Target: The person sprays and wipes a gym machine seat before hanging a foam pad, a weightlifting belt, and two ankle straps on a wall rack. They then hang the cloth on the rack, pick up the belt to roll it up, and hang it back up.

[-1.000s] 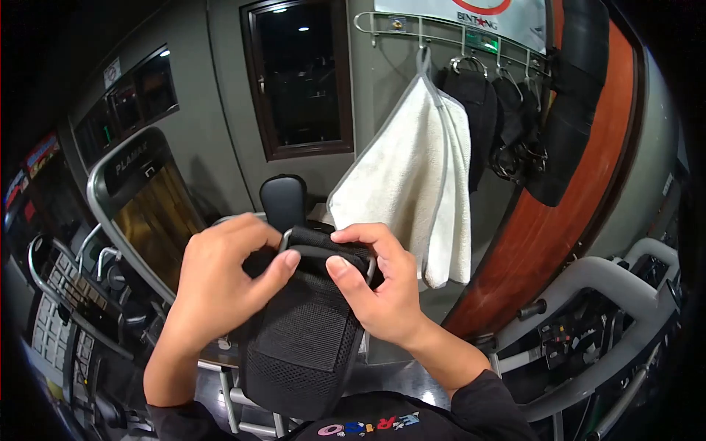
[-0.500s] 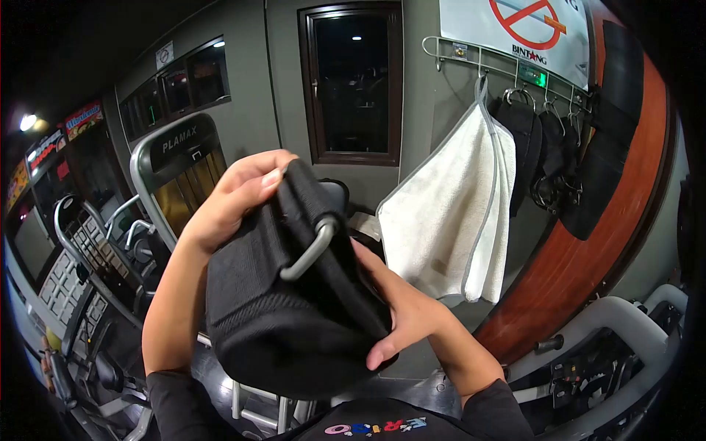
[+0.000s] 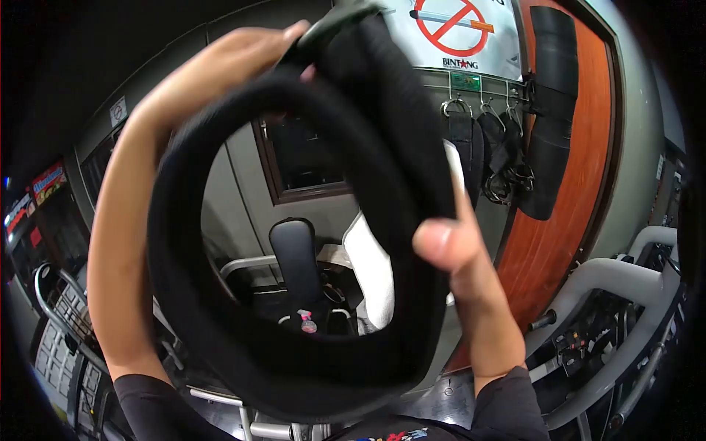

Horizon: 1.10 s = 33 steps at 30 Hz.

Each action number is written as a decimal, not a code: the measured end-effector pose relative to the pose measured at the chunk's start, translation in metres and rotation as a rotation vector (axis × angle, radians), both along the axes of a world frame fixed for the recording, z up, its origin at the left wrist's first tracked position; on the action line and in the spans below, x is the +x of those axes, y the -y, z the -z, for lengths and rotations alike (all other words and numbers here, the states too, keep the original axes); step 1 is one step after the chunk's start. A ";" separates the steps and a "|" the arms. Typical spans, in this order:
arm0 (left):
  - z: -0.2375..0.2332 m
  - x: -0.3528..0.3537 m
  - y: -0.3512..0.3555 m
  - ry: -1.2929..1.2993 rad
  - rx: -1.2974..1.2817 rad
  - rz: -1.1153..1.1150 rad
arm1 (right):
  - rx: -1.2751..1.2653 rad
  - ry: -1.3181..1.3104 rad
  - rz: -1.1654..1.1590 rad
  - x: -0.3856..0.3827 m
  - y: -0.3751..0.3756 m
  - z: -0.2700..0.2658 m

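Observation:
A wide black weightlifting belt (image 3: 180, 272) fills the middle of the view, curled into a large ring and close to the camera. My left hand (image 3: 257, 48) is closed on its upper end, with the fingers partly hidden behind the belt. At the right side of the ring, my right hand (image 3: 452, 246) grips the belt, thumb in front and the other fingers hidden behind. Through the ring's opening I see part of a white towel (image 3: 371, 275) and a black padded seat back (image 3: 294, 253).
Black straps and belts (image 3: 465, 143) hang from a wall rack beside a no-smoking sign (image 3: 460, 29). Grey machine frames (image 3: 625, 283) stand at right, more gym equipment (image 3: 62, 345) at left. A small spray bottle (image 3: 307, 323) shows through the ring.
The belt has come up and nearer the camera, turning from folded to an open ring facing me. Both hands have risen with it. The view has shifted right.

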<state>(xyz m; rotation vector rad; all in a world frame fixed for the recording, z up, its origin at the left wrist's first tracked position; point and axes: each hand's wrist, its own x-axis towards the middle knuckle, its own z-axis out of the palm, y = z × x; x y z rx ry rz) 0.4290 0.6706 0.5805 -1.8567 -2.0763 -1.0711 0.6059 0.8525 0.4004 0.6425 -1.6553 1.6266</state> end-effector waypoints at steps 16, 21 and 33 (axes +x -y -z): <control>0.072 -0.050 -0.086 0.080 0.130 0.264 | 0.031 0.055 0.374 -0.060 -0.077 0.007; 0.109 -0.043 -0.078 0.136 0.269 0.248 | 0.114 0.032 0.430 -0.052 -0.091 0.030; 0.184 -0.047 -0.078 0.330 0.561 0.270 | 0.252 0.091 0.716 -0.052 -0.076 0.072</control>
